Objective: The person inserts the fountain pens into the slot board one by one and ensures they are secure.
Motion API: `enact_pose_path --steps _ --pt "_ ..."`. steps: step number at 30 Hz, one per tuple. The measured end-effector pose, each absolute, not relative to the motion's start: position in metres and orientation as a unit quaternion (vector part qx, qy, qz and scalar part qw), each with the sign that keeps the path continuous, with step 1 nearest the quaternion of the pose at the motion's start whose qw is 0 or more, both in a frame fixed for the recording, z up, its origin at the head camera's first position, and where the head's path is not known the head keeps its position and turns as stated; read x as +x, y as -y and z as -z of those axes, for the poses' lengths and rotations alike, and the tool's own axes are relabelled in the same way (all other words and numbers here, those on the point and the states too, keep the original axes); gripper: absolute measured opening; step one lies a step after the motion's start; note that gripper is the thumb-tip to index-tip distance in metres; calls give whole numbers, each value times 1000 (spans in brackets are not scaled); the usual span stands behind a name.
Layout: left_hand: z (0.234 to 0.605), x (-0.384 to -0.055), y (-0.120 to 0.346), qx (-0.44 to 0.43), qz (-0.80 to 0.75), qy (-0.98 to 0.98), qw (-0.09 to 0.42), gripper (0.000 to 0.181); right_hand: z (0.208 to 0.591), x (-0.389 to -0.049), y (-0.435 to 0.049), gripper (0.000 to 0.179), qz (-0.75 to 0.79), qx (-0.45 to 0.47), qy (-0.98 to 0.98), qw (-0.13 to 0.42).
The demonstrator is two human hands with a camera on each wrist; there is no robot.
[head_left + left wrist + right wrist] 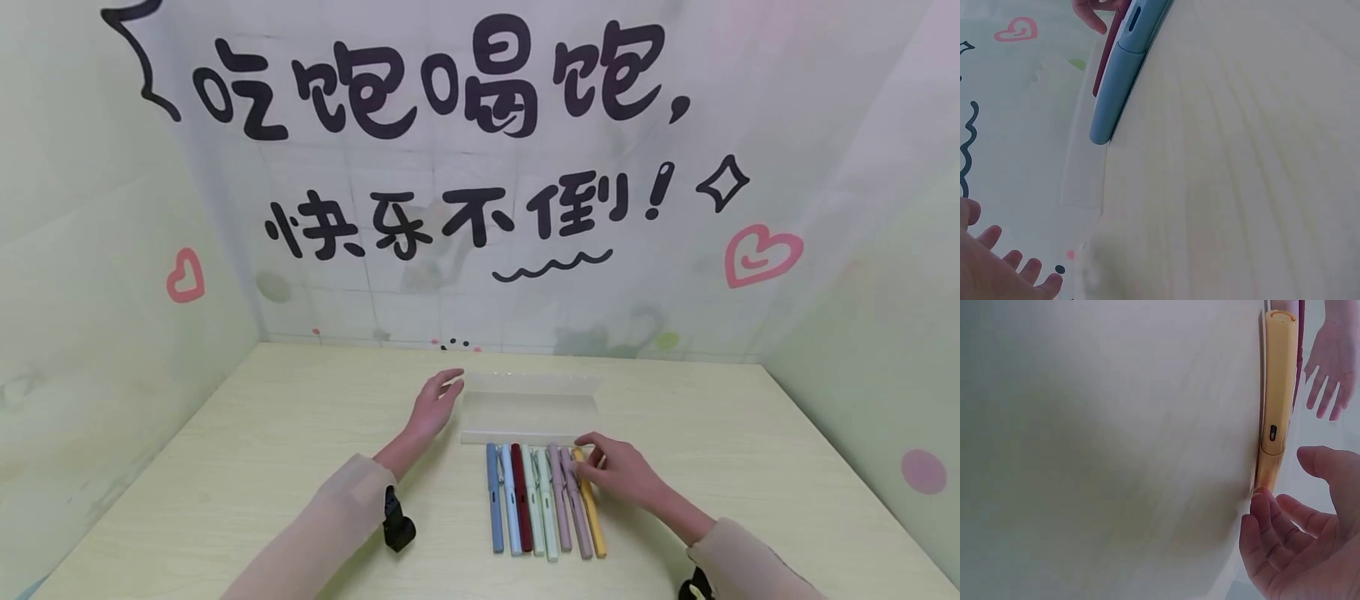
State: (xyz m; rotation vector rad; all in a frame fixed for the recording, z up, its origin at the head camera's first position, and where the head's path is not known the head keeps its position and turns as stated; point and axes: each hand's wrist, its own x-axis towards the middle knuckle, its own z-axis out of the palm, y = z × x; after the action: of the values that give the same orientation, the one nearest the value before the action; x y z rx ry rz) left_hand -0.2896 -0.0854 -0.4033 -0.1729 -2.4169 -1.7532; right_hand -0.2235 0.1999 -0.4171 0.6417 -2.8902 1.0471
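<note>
A row of several capped pens lies side by side on the table, from a blue pen [493, 498] at the left, past a dark red pen [521, 498], to a yellow pen [589, 503] at the right. Behind their upper ends is a clear plastic case [531, 410]. My left hand [437, 405] hovers by the case's left edge, fingers loosely extended and holding nothing. At the top of the yellow pen, my right hand [618, 471] touches its end with the fingertips; in the right wrist view the thumb [1322, 464] stands apart from the pen.
The pale wooden table [285, 467] runs back to a printed fabric backdrop [465, 308] with black lettering and hearts. Fabric panels close in both sides. A black wrist camera [398, 523] hangs at the left sleeve.
</note>
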Motion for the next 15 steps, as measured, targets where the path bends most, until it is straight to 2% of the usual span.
enact_pose_path --steps 7,15 --pt "406 -295 82 -53 586 805 73 33 418 -227 -196 32 -314 205 927 -12" --pt "407 -300 78 -48 594 800 74 33 414 -230 -202 32 -306 262 914 -36"
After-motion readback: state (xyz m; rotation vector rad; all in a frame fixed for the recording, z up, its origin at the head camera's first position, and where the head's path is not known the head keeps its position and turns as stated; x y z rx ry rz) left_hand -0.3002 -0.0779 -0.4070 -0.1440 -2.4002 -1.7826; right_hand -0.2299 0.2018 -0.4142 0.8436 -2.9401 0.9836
